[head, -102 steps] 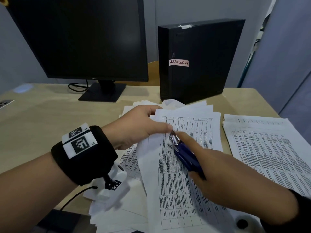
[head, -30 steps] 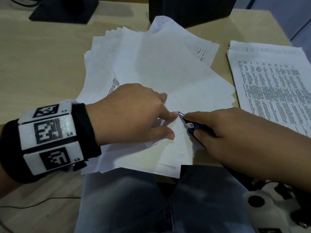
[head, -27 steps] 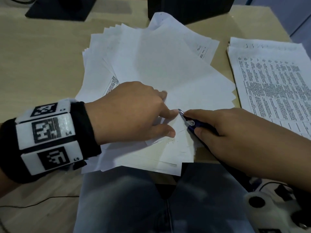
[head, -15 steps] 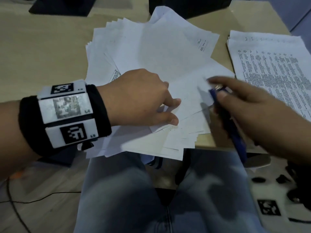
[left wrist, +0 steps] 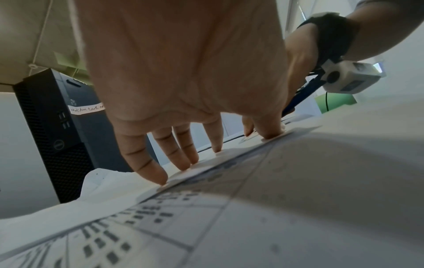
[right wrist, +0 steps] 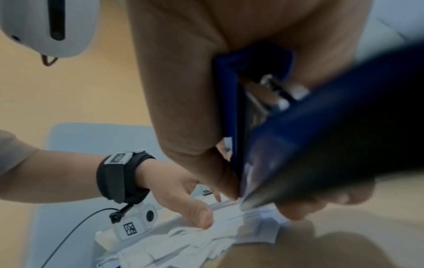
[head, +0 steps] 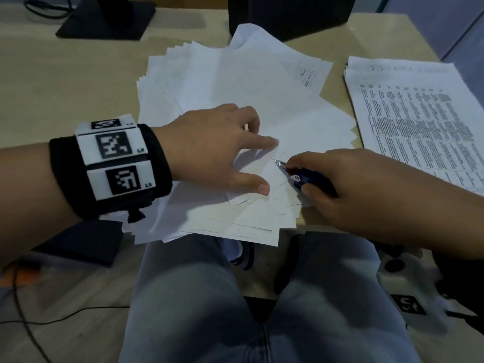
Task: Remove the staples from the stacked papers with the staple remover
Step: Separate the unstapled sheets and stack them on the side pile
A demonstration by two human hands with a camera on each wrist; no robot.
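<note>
A fanned stack of white papers [head: 235, 87] lies face down on the desk, its near corners overhanging the desk edge. My left hand [head: 217, 155] presses flat on the stack, index finger and thumb spread either side of a corner. My right hand [head: 348, 189] grips a blue staple remover [head: 306, 178], whose metal tip [head: 278, 162] touches the paper between those fingers. In the left wrist view straight fingers [left wrist: 181, 152] rest on the paper [left wrist: 275, 199]. The right wrist view shows the blue staple remover [right wrist: 298, 130] close up, over the paper corners [right wrist: 195, 241].
A second pile of printed sheets [head: 424, 119] lies at the right of the desk [head: 65, 74]. A black computer tower [head: 288, 14] and a monitor base [head: 107, 19] stand at the back. My knees in jeans [head: 262, 310] are below the desk edge.
The stack has been turned face down and pulled to the desk edge. In the last half second my right hand swung back left and set the remover's tip on the corner again.
</note>
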